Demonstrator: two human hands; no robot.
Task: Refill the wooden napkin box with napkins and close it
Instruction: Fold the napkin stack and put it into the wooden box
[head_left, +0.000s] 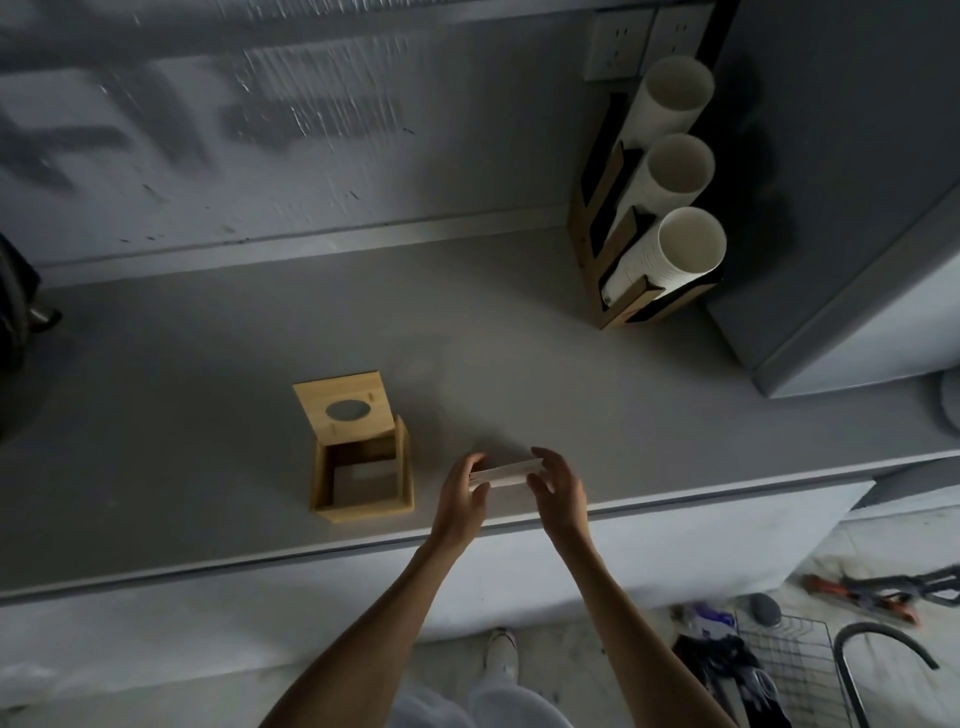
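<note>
1. A thin stack of napkins (503, 474) is held between both hands above the front part of the grey counter (218, 364), near its front edge.
2. The stack is gripped at its left end by the left hand (461, 498), with the thumb on the near side and the fingers curled round the far side.
3. The right end is pinched by the right hand (558, 486); its fingers are closed over the top edge of the stack, and the thumb is seen below it.
4. The stack is held level, its long edge running left to right, and is tilted slightly up at the right.
5. The wooden box (362, 480) is set on the counter just left of the hands, apart from them.
6. Its lid (344, 410) is swung open and stands up at the back edge; an oval hole is cut through it.
7. The inside of the box is seen to be bare, with a pale floor in view.
8. A cup holder (631, 260) with three stacks of white cups (680, 252) is placed at the back right, well apart from the box.
9. A wire basket (789, 660) and some tools are seen on the floor at lower right.
</note>
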